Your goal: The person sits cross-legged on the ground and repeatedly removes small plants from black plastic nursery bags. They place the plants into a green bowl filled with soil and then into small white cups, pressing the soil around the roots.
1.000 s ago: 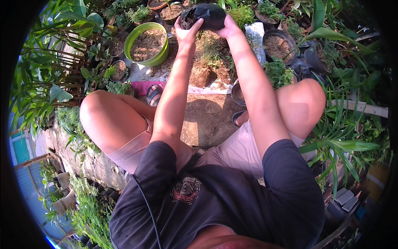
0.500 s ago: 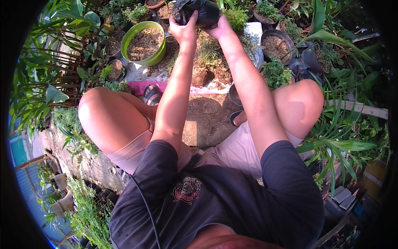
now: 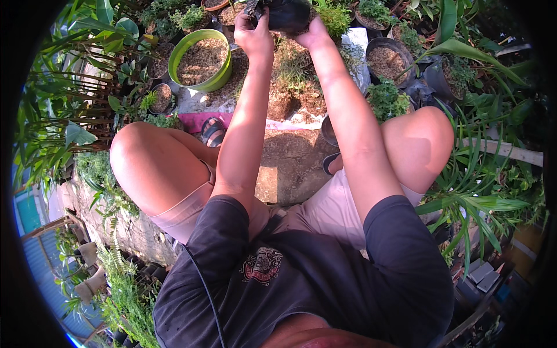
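At the top edge of the view I hold a black plastic plant bag [image 3: 287,16] out at arm's length, tipped on its side. My left hand [image 3: 256,39] grips its left end, thumb along the near side and fingers curled into the plastic. My right hand [image 3: 314,36] is at its lower right end, with its fingers mostly hidden beneath the bag. The bag's far part runs out of view. Below it, between my forearms, are loose clumps of soil with small green seedlings [image 3: 295,72].
A lime-green pot [image 3: 227,74] of soil mix stands left of my left forearm. Right of my right hand are a black pot [image 3: 387,62] of similar mix and a leafy potted plant [image 3: 386,100]. A pink-edged sheet [image 3: 194,120] lies before my sandalled feet. Dense foliage borders both sides.
Both hands and the bag have shifted slightly, the bag a little up and to the right. My grip on it stays.
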A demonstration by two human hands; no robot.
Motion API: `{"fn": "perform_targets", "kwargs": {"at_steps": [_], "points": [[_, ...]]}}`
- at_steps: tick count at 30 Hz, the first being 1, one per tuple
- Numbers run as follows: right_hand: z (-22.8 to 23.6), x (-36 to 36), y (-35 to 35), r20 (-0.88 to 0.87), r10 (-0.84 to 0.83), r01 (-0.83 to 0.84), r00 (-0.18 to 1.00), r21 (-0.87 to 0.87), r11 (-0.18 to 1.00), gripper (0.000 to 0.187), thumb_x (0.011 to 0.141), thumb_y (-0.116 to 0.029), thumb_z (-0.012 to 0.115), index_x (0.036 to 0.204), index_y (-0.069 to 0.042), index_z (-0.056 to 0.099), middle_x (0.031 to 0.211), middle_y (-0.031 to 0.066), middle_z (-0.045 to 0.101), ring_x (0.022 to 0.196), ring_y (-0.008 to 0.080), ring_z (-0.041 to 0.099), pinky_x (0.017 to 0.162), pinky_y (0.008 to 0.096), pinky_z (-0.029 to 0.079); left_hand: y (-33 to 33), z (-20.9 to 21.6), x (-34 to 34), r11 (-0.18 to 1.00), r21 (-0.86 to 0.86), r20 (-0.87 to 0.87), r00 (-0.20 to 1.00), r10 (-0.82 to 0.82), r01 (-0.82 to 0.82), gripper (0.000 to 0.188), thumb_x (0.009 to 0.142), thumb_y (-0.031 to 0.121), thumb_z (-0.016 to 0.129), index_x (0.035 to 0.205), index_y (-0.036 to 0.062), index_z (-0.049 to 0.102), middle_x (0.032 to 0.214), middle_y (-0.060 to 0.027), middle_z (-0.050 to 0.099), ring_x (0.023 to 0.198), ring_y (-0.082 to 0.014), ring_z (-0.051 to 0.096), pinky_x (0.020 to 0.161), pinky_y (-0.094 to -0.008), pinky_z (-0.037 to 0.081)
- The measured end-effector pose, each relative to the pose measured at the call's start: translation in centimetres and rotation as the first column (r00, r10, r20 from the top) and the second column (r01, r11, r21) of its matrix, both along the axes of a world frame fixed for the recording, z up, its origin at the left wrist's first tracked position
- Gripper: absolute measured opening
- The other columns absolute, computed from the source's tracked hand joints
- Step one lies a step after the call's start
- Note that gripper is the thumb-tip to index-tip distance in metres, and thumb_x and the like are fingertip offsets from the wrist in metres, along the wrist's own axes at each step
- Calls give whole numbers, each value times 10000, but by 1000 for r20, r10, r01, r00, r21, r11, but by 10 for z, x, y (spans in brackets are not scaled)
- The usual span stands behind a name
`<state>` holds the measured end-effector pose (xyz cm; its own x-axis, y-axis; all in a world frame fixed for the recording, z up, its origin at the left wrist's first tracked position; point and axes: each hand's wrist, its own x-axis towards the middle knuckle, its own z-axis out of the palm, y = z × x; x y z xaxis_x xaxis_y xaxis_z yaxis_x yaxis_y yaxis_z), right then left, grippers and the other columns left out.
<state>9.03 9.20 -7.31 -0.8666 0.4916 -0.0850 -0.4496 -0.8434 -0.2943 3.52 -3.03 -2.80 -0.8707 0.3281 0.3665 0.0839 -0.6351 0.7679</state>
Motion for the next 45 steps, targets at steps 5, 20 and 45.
{"fn": "perform_targets", "kwargs": {"at_steps": [5,20,45], "points": [[7,6,3,203,-108,54,973,255,966,449,1012,-340,354,1279,-21,521,1250,173,598,1187,294,558,1056,485,418,4,5,-4,991,124,49,998,33,-39,136,855,-16,701,946,15,604,924,-64,687,831,-129,646,724,-240,501],[0,28,37,591,-706,328,391,627,707,367,907,-263,627,1057,71,603,1033,157,642,935,222,604,857,362,472,-44,-28,-53,964,-115,281,923,263,-240,180,850,30,710,986,-6,598,887,-27,633,746,-117,569,686,-271,472],[-6,39,27,563,-783,233,265,751,618,333,879,-278,688,872,50,631,785,75,634,730,154,528,732,334,448,-195,-226,-32,-2,-989,53,370,927,146,894,642,538,831,1247,-41,521,1235,-206,583,1177,-378,532,1001,-473,442]]}}
